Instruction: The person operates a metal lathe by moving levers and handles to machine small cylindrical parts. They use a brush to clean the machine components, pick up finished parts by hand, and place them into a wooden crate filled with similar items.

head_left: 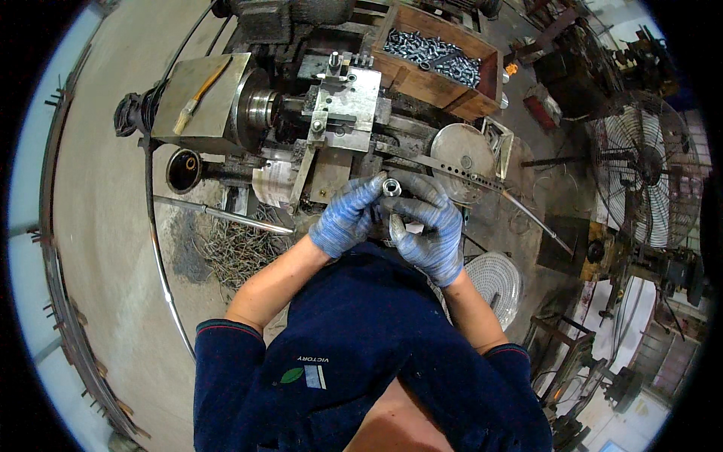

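A workshop with a pale concrete floor (pixel 113 286), curving at the edges of a wide, downward view; a lathe-like metal machine (pixel 350 102) stands ahead of the person, a wooden-handled brush (pixel 202 96) lying on its grey housing at left; a wooden crate (pixel 433 89) of small shiny metal parts sits beyond, to the right; a large caged fan (pixel 648 173) stands at far right, and tangled metal shavings (pixel 241 248) lie on the floor at left.

The person wears a dark blue short-sleeved top; both forearms reach forward and converge in front of the chest, in blue knit gloves with greyed fingers; a small ring-ended metal fitting (pixel 391 187) is between the hands, before the machine, its open end facing up; the left hand (pixel 345 216) angles inward, its fingertips closed against the fitting's left side; the right hand (pixel 428 226) curls round from the right, fingers bent and gripping it, thumb pointing forward below.
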Demonstrator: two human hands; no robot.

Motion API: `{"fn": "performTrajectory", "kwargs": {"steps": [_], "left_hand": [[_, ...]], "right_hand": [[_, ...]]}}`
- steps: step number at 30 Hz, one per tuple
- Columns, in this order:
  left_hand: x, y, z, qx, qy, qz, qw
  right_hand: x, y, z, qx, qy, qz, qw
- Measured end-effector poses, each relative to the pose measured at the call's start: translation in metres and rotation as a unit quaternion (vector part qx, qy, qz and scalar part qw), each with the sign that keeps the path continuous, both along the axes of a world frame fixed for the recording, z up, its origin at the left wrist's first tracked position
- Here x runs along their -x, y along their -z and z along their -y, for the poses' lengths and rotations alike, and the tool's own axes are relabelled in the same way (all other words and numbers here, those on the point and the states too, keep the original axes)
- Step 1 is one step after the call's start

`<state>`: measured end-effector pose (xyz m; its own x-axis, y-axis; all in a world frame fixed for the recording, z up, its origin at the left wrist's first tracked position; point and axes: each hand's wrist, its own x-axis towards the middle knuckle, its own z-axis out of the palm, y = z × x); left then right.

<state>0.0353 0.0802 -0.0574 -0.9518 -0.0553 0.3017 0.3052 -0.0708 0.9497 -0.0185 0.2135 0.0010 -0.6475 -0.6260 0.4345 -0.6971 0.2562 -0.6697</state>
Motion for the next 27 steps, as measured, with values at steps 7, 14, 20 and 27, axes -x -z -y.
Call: {"fn": "performTrajectory", "kwargs": {"steps": [7, 14, 20, 27], "left_hand": [[0.001, 0.006, 0.002, -0.526, 0.142, 0.281, 0.79], [-0.005, -0.009, -0.005, -0.243, 0.046, 0.084, 0.965], [-0.003, 0.0, -0.002, -0.433, 0.108, 0.258, 0.857], [-0.002, -0.002, -0.005, -0.447, 0.114, 0.283, 0.841]], "right_hand": [[-0.003, 0.002, -0.002, -0.006, -0.003, 0.023, 1.0], [-0.001, 0.005, -0.003, -0.001, -0.011, 0.007, 1.0], [-0.003, 0.005, -0.002, 0.002, -0.009, 0.01, 1.0], [-0.003, 0.007, -0.003, 0.008, 0.01, 0.029, 1.0]]}}
